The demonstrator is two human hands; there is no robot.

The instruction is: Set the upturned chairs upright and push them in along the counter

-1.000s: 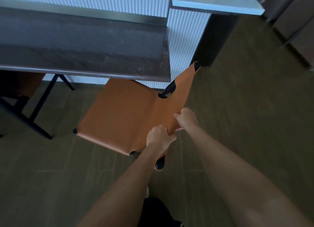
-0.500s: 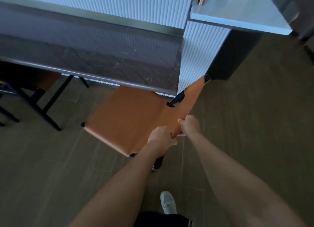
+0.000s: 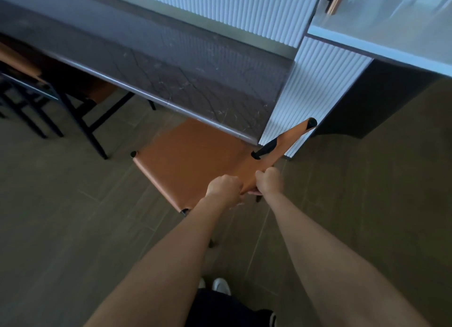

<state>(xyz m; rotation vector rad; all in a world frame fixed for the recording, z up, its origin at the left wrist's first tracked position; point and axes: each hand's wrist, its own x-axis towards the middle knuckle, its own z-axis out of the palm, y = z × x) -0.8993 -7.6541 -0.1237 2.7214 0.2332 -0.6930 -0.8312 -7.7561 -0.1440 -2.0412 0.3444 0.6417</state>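
An orange leather chair (image 3: 193, 155) with a black metal frame stands upright at the right end of the dark stone counter (image 3: 156, 65). The far part of its seat is hidden under the counter's edge. My left hand (image 3: 223, 188) and my right hand (image 3: 269, 181) are both closed on the top edge of the chair's backrest, side by side. The backrest's far corner (image 3: 310, 123) sticks up beside the ribbed white panel (image 3: 315, 82).
A second orange chair (image 3: 73, 92) with black legs sits tucked under the counter at the left. A pale raised countertop (image 3: 391, 33) lies at the upper right above a dark cabinet base (image 3: 374, 101). Dark tiled floor (image 3: 61, 216) surrounds me; my shoes (image 3: 220, 285) show below.
The chair has slid further under the counter, so less of its seat shows. Both hands keep their grip on the backrest, and my view has shifted forward and rightward.
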